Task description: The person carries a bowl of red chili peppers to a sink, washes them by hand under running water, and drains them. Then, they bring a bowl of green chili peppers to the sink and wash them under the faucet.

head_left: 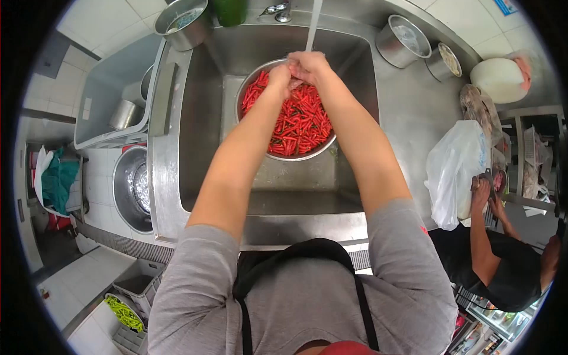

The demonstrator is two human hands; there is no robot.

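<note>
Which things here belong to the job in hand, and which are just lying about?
In use: left hand, right hand, red chillies, metal bowl, water stream, sink.
Lying about: steel pot, white plastic bag, grey tub, green chillies.

Bare sink floor (204, 154) beside chili bowl (307, 157)

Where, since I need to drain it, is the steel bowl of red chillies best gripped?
Grip the bowl by its bare rim at the left and right sides, coming down from above: it sits upright and full in the sink, with room on either side.
</note>
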